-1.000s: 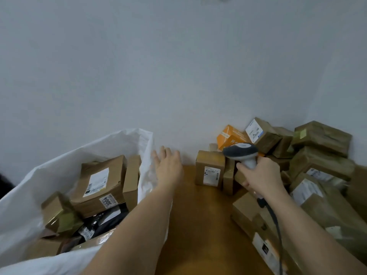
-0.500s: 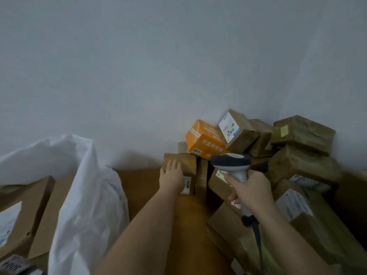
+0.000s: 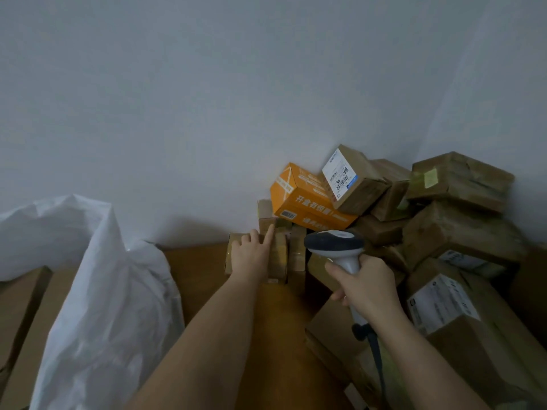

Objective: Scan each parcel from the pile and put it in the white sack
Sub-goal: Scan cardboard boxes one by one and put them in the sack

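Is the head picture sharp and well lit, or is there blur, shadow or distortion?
Head view: dim, flat light; a soft shadow on the wall behind the white sack; the label on the tilted brown box shows clearly, its small print unreadable; the forearms look stretched toward the lower edge.
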